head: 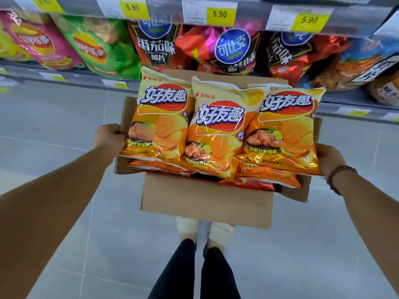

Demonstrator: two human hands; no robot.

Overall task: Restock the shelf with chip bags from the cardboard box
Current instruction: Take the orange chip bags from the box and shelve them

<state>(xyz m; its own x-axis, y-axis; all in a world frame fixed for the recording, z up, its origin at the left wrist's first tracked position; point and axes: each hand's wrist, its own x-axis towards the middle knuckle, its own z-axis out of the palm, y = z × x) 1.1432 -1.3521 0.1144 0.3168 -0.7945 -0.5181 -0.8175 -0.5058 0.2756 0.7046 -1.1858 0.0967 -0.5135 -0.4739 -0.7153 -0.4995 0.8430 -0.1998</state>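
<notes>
Holding the cardboard box [205,201] up in front of the shelf [194,24], we count three yellow-orange chip bags [218,134] lying face up across the top in a row, with a few more orange and red bags peeking out underneath at 6 o'clock, too buried to count properly. Our left hand [109,138] grips the box's side flap at 9 o'clock, and our right hand [329,158], with a bead bracelet [339,178] on the wrist, clutches the opposite side at 3 o'clock, partly behind the rightmost bag. All the box flaps are folded open. Up at 12 o'clock the shelf is packed with other bags: pink and green ones toward 10 o'clock, dark tomato-flavour ones in the middle, blurrier ones at 2 o'clock. Four yellow price tags [219,14] run along the shelf edge, reading 5.90 or close to it. Below us it's pale grey floor tiles [64,130], plus our dark trousers and light shoes at 6 o'clock.
</notes>
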